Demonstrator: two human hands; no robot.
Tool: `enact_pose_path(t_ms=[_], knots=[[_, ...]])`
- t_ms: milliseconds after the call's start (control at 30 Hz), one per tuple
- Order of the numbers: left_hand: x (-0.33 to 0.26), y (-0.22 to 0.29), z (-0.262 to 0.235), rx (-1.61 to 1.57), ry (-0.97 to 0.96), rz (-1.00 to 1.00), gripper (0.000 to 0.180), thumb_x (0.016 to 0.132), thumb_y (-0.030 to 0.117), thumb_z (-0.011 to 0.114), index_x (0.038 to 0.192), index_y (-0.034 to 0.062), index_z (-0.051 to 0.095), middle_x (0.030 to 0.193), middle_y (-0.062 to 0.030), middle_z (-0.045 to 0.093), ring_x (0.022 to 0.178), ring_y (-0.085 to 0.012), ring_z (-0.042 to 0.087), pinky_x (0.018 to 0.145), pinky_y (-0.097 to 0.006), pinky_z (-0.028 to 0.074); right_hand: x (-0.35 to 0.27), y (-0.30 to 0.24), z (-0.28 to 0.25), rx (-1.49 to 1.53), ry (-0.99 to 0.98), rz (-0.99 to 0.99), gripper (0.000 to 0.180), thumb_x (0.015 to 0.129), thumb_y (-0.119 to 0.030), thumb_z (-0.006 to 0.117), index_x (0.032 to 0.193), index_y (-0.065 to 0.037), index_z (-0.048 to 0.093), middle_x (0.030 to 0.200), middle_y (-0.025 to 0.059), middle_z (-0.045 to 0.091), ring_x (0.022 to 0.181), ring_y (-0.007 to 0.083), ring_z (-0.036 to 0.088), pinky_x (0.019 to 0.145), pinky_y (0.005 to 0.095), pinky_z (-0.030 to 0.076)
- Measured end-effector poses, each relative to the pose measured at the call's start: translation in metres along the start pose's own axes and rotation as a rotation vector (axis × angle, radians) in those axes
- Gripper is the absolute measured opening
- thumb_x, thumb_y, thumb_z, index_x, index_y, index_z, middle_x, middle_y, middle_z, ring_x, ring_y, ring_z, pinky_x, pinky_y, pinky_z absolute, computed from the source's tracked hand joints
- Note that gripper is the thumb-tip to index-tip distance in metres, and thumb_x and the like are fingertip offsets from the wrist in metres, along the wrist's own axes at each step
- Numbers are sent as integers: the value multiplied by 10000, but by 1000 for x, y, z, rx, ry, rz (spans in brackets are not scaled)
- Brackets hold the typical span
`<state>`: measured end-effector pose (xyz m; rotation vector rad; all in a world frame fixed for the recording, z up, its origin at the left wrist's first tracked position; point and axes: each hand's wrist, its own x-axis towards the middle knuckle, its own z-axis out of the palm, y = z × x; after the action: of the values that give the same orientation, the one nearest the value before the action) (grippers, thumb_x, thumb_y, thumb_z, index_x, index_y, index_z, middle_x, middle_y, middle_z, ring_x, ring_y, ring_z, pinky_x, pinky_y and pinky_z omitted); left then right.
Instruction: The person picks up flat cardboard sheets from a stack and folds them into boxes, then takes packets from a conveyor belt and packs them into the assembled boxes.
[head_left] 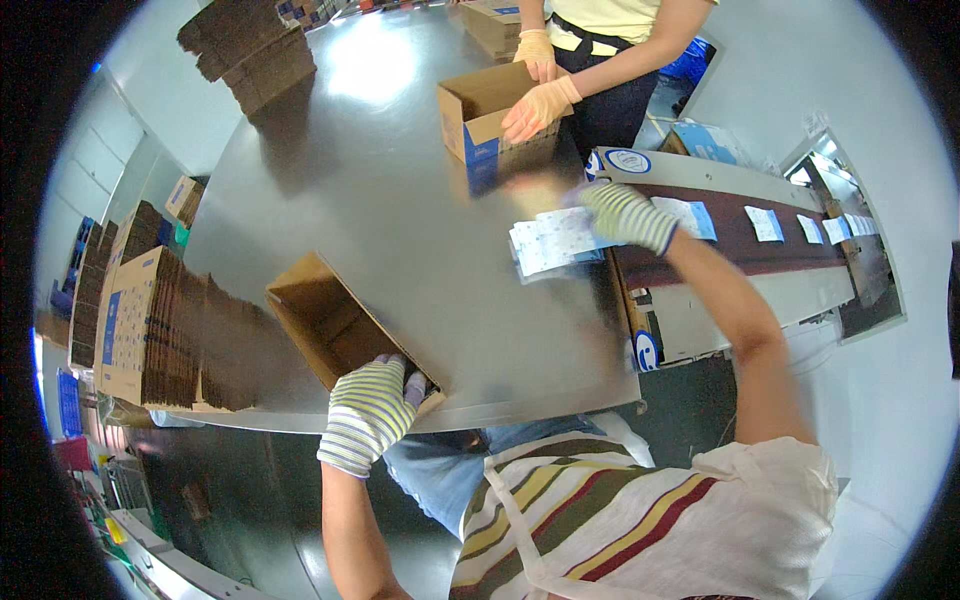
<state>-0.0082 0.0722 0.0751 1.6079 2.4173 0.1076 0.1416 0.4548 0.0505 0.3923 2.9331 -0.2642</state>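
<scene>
My left hand (pixel 372 412), in a striped knit glove, is closed on the near end of an open cardboard box (pixel 325 315). The box rests at an angle on the metal table, and the fingers reach inside its wall. At the table's right edge, overlapping white-and-blue packets (pixel 550 245) lie by the conveyor's end. My right hand (pixel 630 215), gloved alike, is over the right end of these packets. Motion blurs its fingers, so their grip on the packets cannot be made out. More packets (pixel 765 224) lie spaced along the dark belt (pixel 740 250).
Across the metal table (pixel 440 330), a co-worker's gloved hands (pixel 540 108) touch another open box (pixel 485 95). Stacked flat cartons (pixel 150 320) stand at the left edge, with another stack (pixel 255 60) at the far left. The conveyor frame (pixel 700 180) borders the table's right side.
</scene>
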Motion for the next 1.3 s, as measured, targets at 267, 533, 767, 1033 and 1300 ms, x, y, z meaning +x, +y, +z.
enact_pose_path(t_ms=[267,533,767,1033,1300], knots=[[-3,0,-2,-50,22,-3,367,856,305,490,947,-29,613,918,-220,629,870,-349,609,769,-427,488,-8,112,-16,-14,-267,214,339,628,-7,641,963,-54,666,870,140,677,824,309,640,726,385,502],[-1,2,-9,-86,-11,-21,366,847,304,500,956,-25,617,946,-218,627,894,-354,603,790,-425,486,73,74,4,249,-376,-121,503,700,-67,677,1180,-38,531,1096,133,616,1019,256,577,836,359,475],[-5,-1,-5,-75,8,-42,362,844,299,499,956,-27,610,955,-220,625,899,-356,603,788,-425,487,75,13,57,11,-599,57,842,526,-425,818,1159,39,513,1102,204,599,1034,309,578,923,379,437],[-3,-4,3,-89,83,35,339,838,279,531,892,-47,611,876,-252,626,809,-378,614,726,-431,497,-14,-110,88,80,-60,-189,795,614,-398,766,1230,5,466,1185,240,526,1104,357,528,969,448,408],[-31,-8,-5,-114,-24,-105,332,845,288,521,857,-34,600,821,-236,619,755,-375,601,697,-435,483,32,-265,-31,1689,46,-587,693,676,-212,782,1254,-13,455,1139,96,587,1054,193,568,921,338,467]])
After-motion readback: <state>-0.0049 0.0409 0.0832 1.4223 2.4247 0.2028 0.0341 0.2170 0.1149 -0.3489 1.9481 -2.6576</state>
